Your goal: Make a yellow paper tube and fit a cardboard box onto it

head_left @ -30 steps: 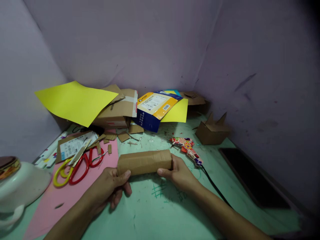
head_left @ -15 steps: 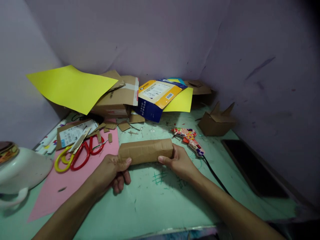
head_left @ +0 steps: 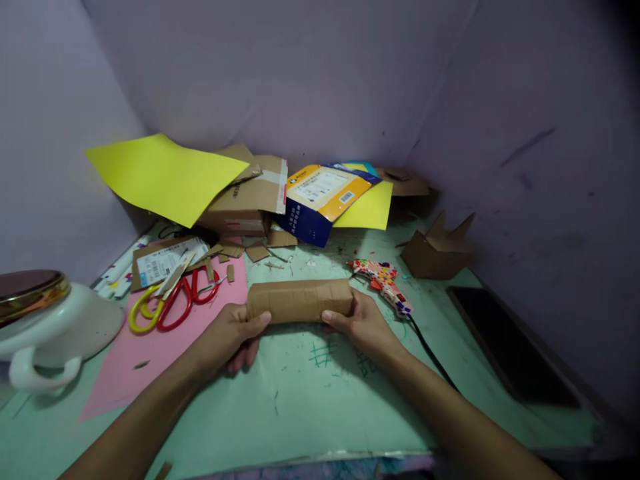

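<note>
A brown cardboard roll (head_left: 300,300) lies crosswise between my hands, just above or on the green tabletop (head_left: 320,413); I cannot tell which. My left hand (head_left: 245,333) grips its left end, thumb on the near side and the other fingers mostly hidden beneath. Around the right end closes my right hand (head_left: 357,317), its thumb also pressed on the near face. Right of the roll rests a flower-patterned glue gun (head_left: 380,280) with a black cord. Red-handled scissors (head_left: 175,307) and yellow-handled scissors (head_left: 145,320) lie on pink paper (head_left: 125,373) at the left.
A white cup-like vessel with a handle (head_left: 85,327) stands at far left. Behind are a cardboard box (head_left: 240,207), yellow sheets (head_left: 170,177) and a blue-orange carton (head_left: 325,193). A small cardboard piece with pointed ears (head_left: 437,250) and a dark flat slab (head_left: 510,347) sit right.
The view has shifted left, so most things appear slightly farther right. Both hands still hold the roll; the left fingers are tucked further under it.
</note>
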Demonstrator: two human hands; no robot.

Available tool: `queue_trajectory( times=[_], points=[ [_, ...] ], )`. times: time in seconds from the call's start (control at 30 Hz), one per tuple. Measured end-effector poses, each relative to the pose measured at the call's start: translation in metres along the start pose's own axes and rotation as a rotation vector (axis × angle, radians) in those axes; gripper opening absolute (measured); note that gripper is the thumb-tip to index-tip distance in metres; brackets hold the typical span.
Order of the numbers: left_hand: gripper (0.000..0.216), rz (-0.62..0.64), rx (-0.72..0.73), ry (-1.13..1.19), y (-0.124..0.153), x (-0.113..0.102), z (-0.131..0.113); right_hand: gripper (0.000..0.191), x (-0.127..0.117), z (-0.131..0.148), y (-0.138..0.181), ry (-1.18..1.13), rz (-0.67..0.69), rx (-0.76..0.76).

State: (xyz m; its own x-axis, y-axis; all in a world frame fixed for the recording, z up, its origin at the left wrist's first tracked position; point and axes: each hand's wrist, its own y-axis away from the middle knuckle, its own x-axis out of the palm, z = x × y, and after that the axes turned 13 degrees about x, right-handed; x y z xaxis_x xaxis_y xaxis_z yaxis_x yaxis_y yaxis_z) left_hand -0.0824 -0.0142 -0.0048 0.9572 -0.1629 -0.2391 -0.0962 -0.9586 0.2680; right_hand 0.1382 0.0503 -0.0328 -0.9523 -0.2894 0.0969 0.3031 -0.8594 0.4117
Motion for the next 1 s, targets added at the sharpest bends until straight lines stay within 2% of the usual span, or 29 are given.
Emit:
queue_trajectory(
  times=[0.07, 0.17, 0.23, 0.47, 0.8, 1.0],
  points=[
    [0.038, -0.012, 0.056, 0.053, 0.0, 0.0, -0.003, 0.044, -0.002, 0.005, 0.001, -0.045, 0.017, 0.0],
    [0.034, -0.067, 0.075, 0.19, -0.001, 0.002, -0.007, 0.047, -0.004, 0.013, 0.002, -0.103, 0.034, 0.031],
    [0.032, -0.077, 0.04, 0.25, -0.003, 0.005, -0.009, 0.048, -0.005, 0.016, 0.003, -0.123, 0.038, 0.053],
    [0.032, 0.026, -0.112, 0.291, -0.006, 0.012, -0.009, 0.05, -0.006, 0.009, -0.001, -0.02, 0.128, 0.095],
    [0.032, -0.023, -0.189, 0.317, -0.01, 0.018, -0.008, 0.032, 0.001, 0.009, 0.0, 0.149, -0.034, 0.021],
    [0.038, -0.027, -0.195, 0.294, -0.011, 0.018, -0.005, 0.03, 0.005, 0.007, 0.0, 0.126, -0.075, 0.031]
  ],
)
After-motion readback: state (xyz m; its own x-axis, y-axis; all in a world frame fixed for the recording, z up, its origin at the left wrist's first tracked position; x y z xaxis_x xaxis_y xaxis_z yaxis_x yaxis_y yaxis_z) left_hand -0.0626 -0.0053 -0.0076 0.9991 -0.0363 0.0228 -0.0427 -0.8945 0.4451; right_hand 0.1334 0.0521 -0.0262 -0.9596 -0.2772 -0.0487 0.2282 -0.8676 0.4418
